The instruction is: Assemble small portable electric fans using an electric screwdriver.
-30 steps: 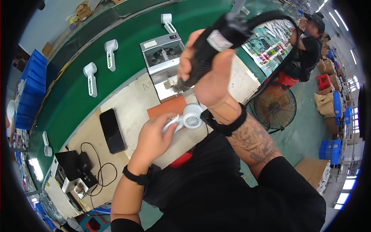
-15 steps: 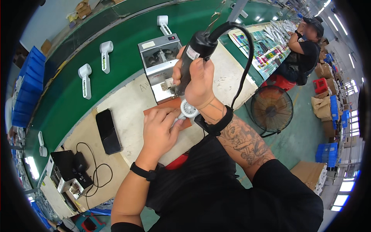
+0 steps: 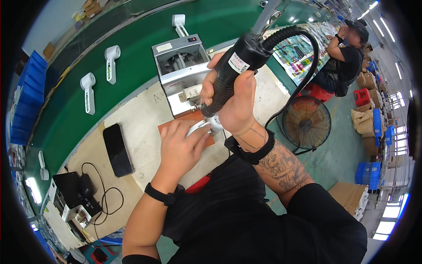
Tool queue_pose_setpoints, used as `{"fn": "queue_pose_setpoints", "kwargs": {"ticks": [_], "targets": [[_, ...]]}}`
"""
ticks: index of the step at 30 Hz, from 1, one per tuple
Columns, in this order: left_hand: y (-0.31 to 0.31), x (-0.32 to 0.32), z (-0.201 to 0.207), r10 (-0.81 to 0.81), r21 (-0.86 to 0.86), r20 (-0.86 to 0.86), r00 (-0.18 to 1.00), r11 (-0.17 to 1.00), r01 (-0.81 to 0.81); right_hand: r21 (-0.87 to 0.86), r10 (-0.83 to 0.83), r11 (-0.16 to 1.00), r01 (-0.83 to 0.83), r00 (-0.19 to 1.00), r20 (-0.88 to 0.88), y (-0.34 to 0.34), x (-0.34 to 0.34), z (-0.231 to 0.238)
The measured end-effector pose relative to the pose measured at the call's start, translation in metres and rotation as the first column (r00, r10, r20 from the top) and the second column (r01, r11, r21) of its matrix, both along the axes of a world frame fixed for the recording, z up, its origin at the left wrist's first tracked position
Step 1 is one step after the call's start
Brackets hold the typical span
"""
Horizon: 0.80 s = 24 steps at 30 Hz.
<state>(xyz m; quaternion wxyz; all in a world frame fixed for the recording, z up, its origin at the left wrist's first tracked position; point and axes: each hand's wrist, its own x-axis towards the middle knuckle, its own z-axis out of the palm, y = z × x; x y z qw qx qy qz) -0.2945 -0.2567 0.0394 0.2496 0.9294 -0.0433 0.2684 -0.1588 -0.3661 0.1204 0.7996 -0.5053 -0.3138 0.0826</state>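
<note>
My right hand is wrapped round a black electric screwdriver, tilted with its lower end down over a small white handheld fan. The screwdriver's tip is hidden, so I cannot tell whether it touches the fan. My left hand grips the fan's handle, fingers closed over it. Beneath them lies an orange-brown mat on the pale worktop. Just beyond stands a grey metal box with an open top, apparently a screw feeder.
Several white handheld fans lie on the green conveyor belt. A phone and a black device with a cable are at left. Right of the table are a floor fan and a seated person.
My right hand has tilted the screwdriver, its upper end swinging to the right and its lower end coming over the fan. The handheld fan has turned in my left hand.
</note>
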Motion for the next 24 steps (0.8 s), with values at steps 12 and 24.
{"fn": "queue_pose_setpoints", "kwargs": {"ticks": [12, 24], "targets": [[0.004, 0.002, -0.002, -0.012, -0.184, -0.059, 0.998, 0.983, 0.001, -0.066, 0.085, 0.994, -0.089, 0.995, -0.06, -0.015, -0.015, 0.009], [0.004, -0.003, -0.006, -0.012, -0.128, -0.031, 0.999, 0.992, 0.008, -0.125, 0.116, 0.985, -0.122, 0.992, -0.052, -0.018, -0.034, 0.016]]}}
